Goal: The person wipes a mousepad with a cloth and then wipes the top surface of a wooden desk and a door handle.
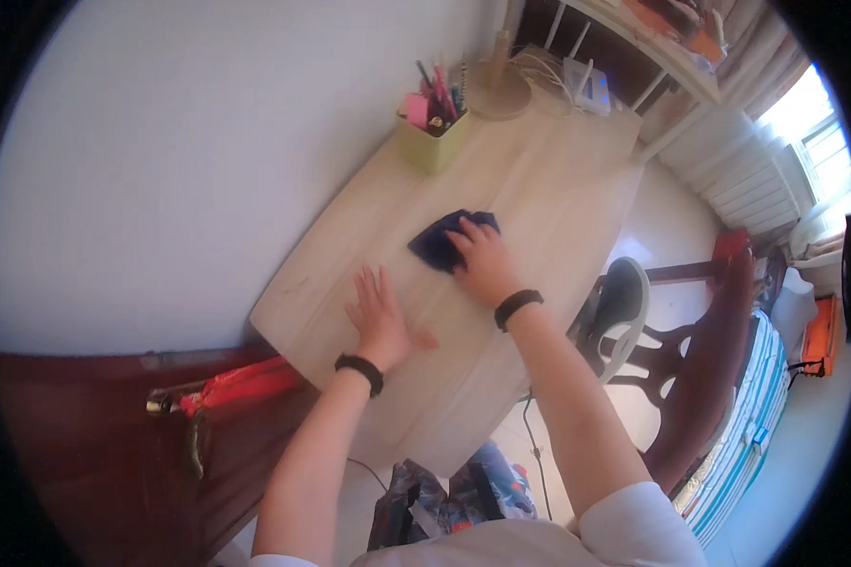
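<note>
A dark navy cloth [440,241] lies crumpled on the light wood-grain desk [539,170]. My right hand [488,266] rests over the cloth's right part, fingers bent down onto it; its far and left edges stick out beyond my fingers. To the left and nearer to me, my left hand [383,319] is laid on the bare desktop with fingers spread, holding nothing. Both wrists wear a black band. Beyond the cloth, by the wall, stands a yellow-green pen holder [432,149] filled with pens and pink sticky notes.
At the desk's far end are a round lamp base [498,92], a white router [587,86] with cables, and a white shelf frame [652,49]. A grey chair [620,312] stands right of the desk. On the left is a dark red wooden door [99,439] with red fabric at its handle.
</note>
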The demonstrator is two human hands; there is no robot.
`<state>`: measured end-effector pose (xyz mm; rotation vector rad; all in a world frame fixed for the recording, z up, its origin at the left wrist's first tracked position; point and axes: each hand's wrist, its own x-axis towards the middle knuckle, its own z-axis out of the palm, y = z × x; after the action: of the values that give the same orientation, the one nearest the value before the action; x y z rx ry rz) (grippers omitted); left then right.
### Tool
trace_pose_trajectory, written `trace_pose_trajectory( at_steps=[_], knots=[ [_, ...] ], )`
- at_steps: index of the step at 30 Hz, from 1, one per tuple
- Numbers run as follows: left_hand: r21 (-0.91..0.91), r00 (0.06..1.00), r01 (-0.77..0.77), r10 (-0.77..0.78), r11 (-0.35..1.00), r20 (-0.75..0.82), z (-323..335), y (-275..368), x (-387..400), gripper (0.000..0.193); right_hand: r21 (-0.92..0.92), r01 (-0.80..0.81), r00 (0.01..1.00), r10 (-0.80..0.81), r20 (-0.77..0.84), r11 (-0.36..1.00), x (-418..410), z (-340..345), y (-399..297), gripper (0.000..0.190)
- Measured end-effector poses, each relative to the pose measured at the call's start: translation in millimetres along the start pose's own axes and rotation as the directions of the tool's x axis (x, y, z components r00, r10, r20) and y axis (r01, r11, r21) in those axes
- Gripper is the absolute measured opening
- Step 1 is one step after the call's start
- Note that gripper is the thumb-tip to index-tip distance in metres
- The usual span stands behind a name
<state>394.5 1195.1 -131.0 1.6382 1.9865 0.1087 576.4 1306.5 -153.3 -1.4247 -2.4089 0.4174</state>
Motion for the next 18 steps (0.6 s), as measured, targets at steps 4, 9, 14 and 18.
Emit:
trace_pose_trajectory(
  at_steps=[4, 9, 14, 18],
  knots=[
    [-0.082, 0.997, -0.072, 0.071, 0.994, -0.015, 15, -36, -90, 0.141, 0.072, 0.145, 0.989, -0.147, 0.022, 0.987, -53, 31, -71, 0.052],
    [-0.126, 0.983, -0.154, 0.139, 0.98, -0.116, 36, -115, -215, 0.135, 0.253, 0.273, 0.945, -0.307, 0.108, 0.928, -150, 64, -175, 0.047],
    [-0.184, 0.988, -0.037, 0.007, 0.982, -0.157, 61, -188, -318, 0.128, 0.461, 0.334, 0.808, -0.501, 0.311, 0.823, -217, 62, -227, 0.046],
    [-0.211, 0.966, 0.235, -0.252, 0.949, -0.059, 79, -233, -372, 0.119, 0.738, 0.078, 0.917, -0.339, 0.212, 0.67, -239, 32, -217, 0.052]
  ],
)
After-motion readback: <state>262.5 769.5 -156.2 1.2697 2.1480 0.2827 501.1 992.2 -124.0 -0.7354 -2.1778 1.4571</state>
